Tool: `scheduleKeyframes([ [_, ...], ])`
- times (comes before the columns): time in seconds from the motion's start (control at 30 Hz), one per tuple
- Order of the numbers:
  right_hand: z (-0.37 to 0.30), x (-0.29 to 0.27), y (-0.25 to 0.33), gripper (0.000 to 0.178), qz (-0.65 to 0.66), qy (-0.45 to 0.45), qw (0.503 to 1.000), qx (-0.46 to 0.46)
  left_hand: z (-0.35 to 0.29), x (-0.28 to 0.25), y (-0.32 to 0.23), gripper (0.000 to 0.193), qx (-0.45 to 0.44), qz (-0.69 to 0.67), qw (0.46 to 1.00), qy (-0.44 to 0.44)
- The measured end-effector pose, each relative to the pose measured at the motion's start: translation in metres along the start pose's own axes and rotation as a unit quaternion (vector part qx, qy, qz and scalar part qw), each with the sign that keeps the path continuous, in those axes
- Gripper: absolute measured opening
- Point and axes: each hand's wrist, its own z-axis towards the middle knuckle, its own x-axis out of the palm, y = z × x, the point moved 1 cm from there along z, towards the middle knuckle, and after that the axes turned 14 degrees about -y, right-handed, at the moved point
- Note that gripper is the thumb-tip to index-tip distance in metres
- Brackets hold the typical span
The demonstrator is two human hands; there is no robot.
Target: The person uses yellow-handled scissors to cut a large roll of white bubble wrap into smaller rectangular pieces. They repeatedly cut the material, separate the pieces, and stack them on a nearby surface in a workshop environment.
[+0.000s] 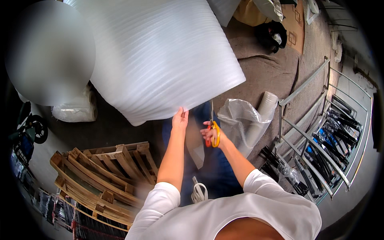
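A wide sheet of white ribbed foam (pixel 164 52) spreads across the upper middle, its near edge just in front of me. My left hand (pixel 180 119) is closed on that near edge, fingertips pinching the foam. In my right hand (pixel 222 138) is a pair of scissors (pixel 216 135) with yellow and red handles, my fingers in the loops. The narrow blades point away from me, close to the foam's near edge at its right part. Whether they touch the foam, I cannot tell.
Clear bubble wrap (pixel 236 116) with a roll lies right of the scissors. Wooden pallets (pixel 108 164) are stacked at left near me. A metal rack (pixel 316 154) holding dark wrapped parts stands at right. A wrapped roll (pixel 76 108) lies far left; a blurred disc hides the upper left.
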Motion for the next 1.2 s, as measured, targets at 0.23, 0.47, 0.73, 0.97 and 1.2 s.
scheduleKeyframes([
  [0.23,0.008,0.044,-0.026,0.06,-0.22,-0.036,0.948,-0.227,-0.01,0.008,-0.005,0.016,0.04,0.096,0.994,0.015],
  [0.47,0.015,0.007,-0.04,0.055,-0.232,-0.001,0.954,-0.188,-0.016,0.011,0.003,0.02,0.053,0.066,0.996,0.002],
  [0.73,0.004,0.031,0.003,0.058,-0.21,0.061,0.973,-0.077,-0.02,0.003,0.011,0.017,0.08,0.083,0.993,-0.015],
  [0.97,0.018,-0.002,-0.022,0.058,-0.141,0.132,0.979,-0.068,-0.041,0.011,0.015,0.017,0.171,0.123,0.976,-0.057],
  [1.2,0.009,0.041,0.01,0.023,-0.202,0.082,0.969,-0.117,-0.045,0.009,0.015,0.013,0.192,0.16,0.967,-0.055],
])
